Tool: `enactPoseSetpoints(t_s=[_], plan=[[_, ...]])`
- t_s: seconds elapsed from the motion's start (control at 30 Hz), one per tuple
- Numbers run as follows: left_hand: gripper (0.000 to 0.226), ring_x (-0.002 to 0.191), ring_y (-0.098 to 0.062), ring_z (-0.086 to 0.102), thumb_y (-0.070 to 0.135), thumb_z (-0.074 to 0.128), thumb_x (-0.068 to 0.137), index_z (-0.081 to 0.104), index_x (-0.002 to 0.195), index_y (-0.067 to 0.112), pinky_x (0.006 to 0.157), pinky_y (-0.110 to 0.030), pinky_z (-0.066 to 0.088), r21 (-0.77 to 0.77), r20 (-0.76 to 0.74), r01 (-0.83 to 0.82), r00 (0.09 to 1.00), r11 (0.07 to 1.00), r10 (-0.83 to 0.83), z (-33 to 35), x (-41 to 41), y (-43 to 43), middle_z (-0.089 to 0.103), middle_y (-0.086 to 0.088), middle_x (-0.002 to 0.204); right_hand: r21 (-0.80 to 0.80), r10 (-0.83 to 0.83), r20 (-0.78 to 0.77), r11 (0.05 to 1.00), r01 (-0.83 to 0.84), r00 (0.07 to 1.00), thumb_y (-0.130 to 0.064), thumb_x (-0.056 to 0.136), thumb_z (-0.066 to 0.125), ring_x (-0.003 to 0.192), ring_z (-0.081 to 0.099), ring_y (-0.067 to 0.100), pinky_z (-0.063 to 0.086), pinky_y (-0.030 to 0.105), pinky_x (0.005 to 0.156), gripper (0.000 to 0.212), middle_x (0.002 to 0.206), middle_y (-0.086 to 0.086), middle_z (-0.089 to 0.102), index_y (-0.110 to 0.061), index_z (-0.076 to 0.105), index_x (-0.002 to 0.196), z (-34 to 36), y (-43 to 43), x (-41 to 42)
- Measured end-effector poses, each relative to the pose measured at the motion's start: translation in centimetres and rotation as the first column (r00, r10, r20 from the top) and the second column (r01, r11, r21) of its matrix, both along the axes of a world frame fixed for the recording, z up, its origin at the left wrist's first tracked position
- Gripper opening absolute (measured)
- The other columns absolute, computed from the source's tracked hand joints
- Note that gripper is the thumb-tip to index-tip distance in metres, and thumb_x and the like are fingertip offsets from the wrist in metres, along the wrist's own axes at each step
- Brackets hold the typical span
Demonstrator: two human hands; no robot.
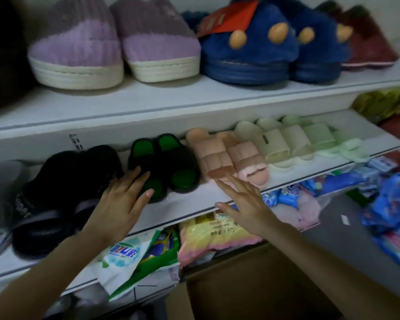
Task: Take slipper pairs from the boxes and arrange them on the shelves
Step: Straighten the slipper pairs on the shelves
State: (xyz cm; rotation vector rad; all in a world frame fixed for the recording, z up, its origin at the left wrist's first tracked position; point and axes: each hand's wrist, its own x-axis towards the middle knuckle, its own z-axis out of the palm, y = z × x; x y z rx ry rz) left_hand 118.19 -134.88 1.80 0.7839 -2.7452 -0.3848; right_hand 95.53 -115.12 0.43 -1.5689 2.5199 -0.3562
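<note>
A white lower shelf (192, 199) carries a row of slipper pairs: black fuzzy ones (63, 181), a black pair with green insoles (169, 165), a pink pair (231, 158), cream slides (277, 142) and pale green slides (328, 137). My left hand (120, 202) lies with straight fingers on the toe of the left green-insole slipper. My right hand (245, 199) reaches with spread, straight fingers to the front of the pink pair, its fingertips at the left pink slipper's toe. Neither hand holds anything.
The upper shelf (148, 100) holds purple knit slippers (111, 42), blue furry ones (263, 47) and a maroon pair (367, 40). Below the lower shelf lie packaged goods (208, 236) and a brown cardboard box (252, 285). Blue packets (390, 215) pile up at the right.
</note>
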Motion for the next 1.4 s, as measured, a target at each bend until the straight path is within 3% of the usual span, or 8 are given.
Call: enactPoseSetpoints(t_s=[0.13,0.27,0.43,0.77,0.87,1.07,1.23,1.4], plan=[[0.085,0.13,-0.032,0.048,0.066,0.006,0.093,0.055,0.135,0.01,0.108,-0.047,0.037,0.034,0.035,0.105,0.994,0.994,-0.106,-0.9,-6.1,3.4,0.05,-0.016,0.141,-0.01,-0.094,0.06,0.995,0.095,0.994,-0.085,0.076,0.011,0.141,0.03,0.024,0.026,0.04,0.113,0.088,0.156,0.002,0.028,-0.036,0.03,0.146,-0.5,4.6,-5.5],[0.088,0.132,-0.028,0.046,0.071,0.0,0.089,0.051,0.138,0.018,0.11,-0.04,0.036,0.072,0.02,0.128,0.991,0.989,-0.13,-1.7,-12.5,6.3,0.045,-0.008,0.147,-0.018,-0.019,0.196,1.0,0.023,0.98,-0.051,0.092,0.049,0.144,0.022,0.019,0.025,0.033,0.116,0.061,0.158,0.0,0.021,-0.043,0.017,0.143,-0.6,6.0,-9.8],[0.089,0.145,-0.015,0.024,0.078,0.004,0.076,0.033,0.147,0.032,0.116,-0.035,0.024,0.111,0.008,-0.053,0.999,0.992,0.053,-2.9,-18.0,8.5,0.022,0.008,0.158,-0.014,0.154,0.034,0.988,-0.154,0.987,-0.07,0.079,0.011,0.146,0.015,0.023,0.032,0.041,0.112,0.081,0.159,0.003,0.014,-0.032,0.027,0.149,-1.7,2.5,-13.8],[0.085,0.142,0.001,0.013,0.068,0.012,0.079,0.045,0.142,0.021,0.113,-0.015,0.009,0.295,-0.081,-0.296,0.94,0.908,0.333,-4.4,-21.4,10.0,0.025,0.008,0.157,-0.019,0.366,0.043,0.931,-0.366,0.93,-0.059,0.092,0.023,0.148,-0.006,0.03,0.001,0.04,0.119,0.07,0.159,0.014,0.013,-0.019,0.029,0.149,-2.7,-2.1,-16.6],[0.091,0.138,0.002,0.016,0.067,0.011,0.074,0.044,0.142,0.017,0.106,-0.006,0.007,0.333,-0.06,-0.302,0.939,0.893,0.339,-3.6,-21.9,9.7,0.026,0.005,0.156,0.057,0.325,0.159,0.94,-0.337,0.932,-0.049,0.097,0.043,0.147,-0.002,0.034,0.014,0.043,0.117,0.067,0.16,0.014,0.004,-0.024,0.014,0.152,-1.8,-3.1,-17.3],[0.095,0.14,-0.024,0.034,0.065,0.007,0.073,0.041,0.144,0.011,0.111,-0.033,0.029,0.166,0.013,-0.294,0.955,0.941,0.296,-1.2,-24.2,10.8,0.033,-0.005,0.154,-0.003,0.386,0.317,0.914,-0.406,0.867,-0.046,0.094,0.05,0.128,0.046,0.032,0.041,0.043,0.102,0.056,0.15,0.009,0.037,-0.023,0.038,0.144,1.1,-0.2,-21.0],[0.078,0.14,-0.022,0.034,0.061,0.014,0.089,0.048,0.14,0.012,0.114,-0.036,0.027,0.026,-0.064,-0.144,0.987,0.989,0.145,-0.8,-29.1,13.7,0.04,-0.007,0.15,-0.079,0.459,0.055,0.887,-0.454,0.887,-0.046,0.093,0.047,0.138,0.035,0.024,0.033,0.038,0.111,0.06,0.154,0.005,0.032,-0.024,0.034,0.147,2.3,8.7,-27.2],[0.082,0.132,-0.026,0.046,0.068,0.005,0.092,0.048,0.14,0.017,0.108,-0.036,0.035,0.023,-0.067,0.067,0.996,0.997,-0.065,-0.1,-36.9,19.4,0.044,-0.01,0.147,-0.13,0.142,0.06,0.983,-0.133,0.988,-0.072,0.083,0.031,0.137,0.037,0.028,0.033,0.039,0.111,0.077,0.152,0.007,0.035,-0.023,0.047,0.14,0.9,17.2,-37.3]])
